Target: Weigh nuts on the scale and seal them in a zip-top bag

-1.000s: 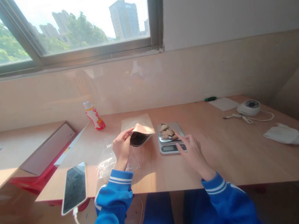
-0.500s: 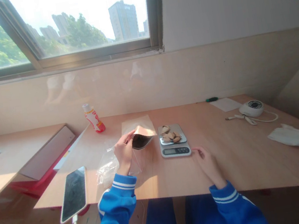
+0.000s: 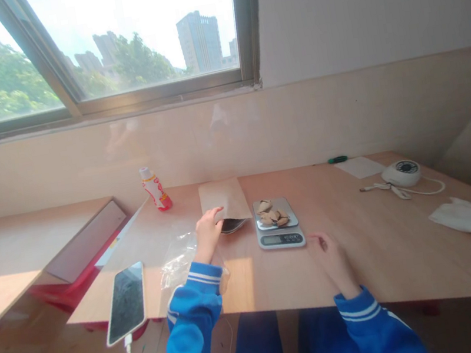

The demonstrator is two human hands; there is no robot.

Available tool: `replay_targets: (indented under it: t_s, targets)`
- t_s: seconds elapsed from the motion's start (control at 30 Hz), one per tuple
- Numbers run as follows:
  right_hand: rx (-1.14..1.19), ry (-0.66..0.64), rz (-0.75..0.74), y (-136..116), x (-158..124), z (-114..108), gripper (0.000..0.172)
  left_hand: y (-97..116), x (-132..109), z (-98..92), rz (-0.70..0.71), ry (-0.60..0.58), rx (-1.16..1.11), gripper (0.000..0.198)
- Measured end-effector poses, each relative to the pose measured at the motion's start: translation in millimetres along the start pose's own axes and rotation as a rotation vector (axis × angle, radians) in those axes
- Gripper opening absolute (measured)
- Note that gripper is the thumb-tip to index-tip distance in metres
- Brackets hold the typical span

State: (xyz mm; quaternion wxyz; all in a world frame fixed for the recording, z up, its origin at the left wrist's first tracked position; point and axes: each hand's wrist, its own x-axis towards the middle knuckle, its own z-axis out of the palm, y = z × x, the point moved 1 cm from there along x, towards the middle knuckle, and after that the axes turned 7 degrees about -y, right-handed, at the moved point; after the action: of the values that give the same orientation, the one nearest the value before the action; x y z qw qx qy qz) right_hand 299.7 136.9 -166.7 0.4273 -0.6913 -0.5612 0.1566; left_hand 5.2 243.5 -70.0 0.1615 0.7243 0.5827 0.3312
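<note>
My left hand (image 3: 209,232) is at the near left corner of a brown paper bag (image 3: 223,197), its fingers closed at the bag's edge. The bag lies on the table with its dark mouth slightly parted toward me. Right of it stands a small digital kitchen scale (image 3: 281,241). On the scale's metal plate sits a small heap of tan, shell-like nut pieces (image 3: 274,217). My right hand (image 3: 332,256) rests on the table just right of the scale's near corner, fingers curled in, with nothing visible in them.
Crumpled clear plastic (image 3: 180,263) lies beside my left forearm. A phone (image 3: 125,301) with a charging cable overhangs the table's left edge. Behind stands a red-and-white bottle (image 3: 156,190). To the right are a white fan-like device (image 3: 401,174), paper (image 3: 360,167), a green-handled tool (image 3: 338,159) and tissue (image 3: 468,216).
The bag's upper side, held raised before, has come down flatter and its mouth has narrowed. My left hand has lowered with it. My right hand stays beside the scale.
</note>
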Motion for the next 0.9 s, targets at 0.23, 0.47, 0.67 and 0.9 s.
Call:
replay_targets:
  t_s: [0.23,0.47,0.67,0.9]
  targets:
    - [-0.062,-0.028,-0.015,-0.7,-0.8,0.2,0.031,-0.5,-61.0,-5.1,0.015,0.015,0.168,0.027]
    - [-0.055,-0.043,0.007,-5.6,-2.1,-1.3,0.030,-26.0,-91.6,7.8,-0.042,-0.143,0.361,0.041]
    - [-0.006,-0.034,0.033,-9.3,-0.8,-3.5,0.030,-31.2,-95.1,10.0,-0.056,-0.213,0.298,0.022]
    - [0.152,-0.040,-0.039,-55.2,-18.6,-10.2,0.032,16.3,-108.9,-12.5,-0.022,0.007,-0.083,0.024]
